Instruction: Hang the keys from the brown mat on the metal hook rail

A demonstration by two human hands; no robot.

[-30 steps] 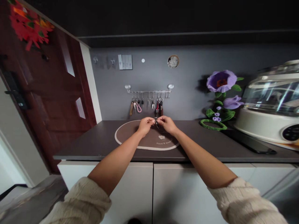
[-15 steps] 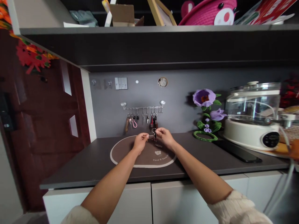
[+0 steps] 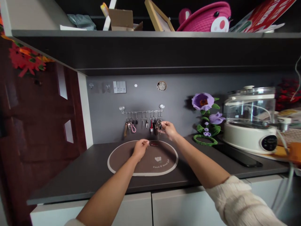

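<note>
A person's right hand (image 3: 168, 130) is raising a dark key (image 3: 160, 127) on a ring, pinched between thumb and fingers, just below the right end of a steel key rail (image 3: 142, 111) hung with keychains (image 3: 133, 127). The left hand (image 3: 140, 149) is reaching low over an oval brown place mat (image 3: 122, 160), its fingertips (image 3: 147, 143) narrowed against a small dark red fob (image 3: 154, 143); whether they are gripping it is hard to tell. A purple artificial flower (image 3: 202, 101) is standing on the dark countertop (image 3: 70, 185) to the right, beside a glass-lidded cream cooker (image 3: 249, 125).
</note>
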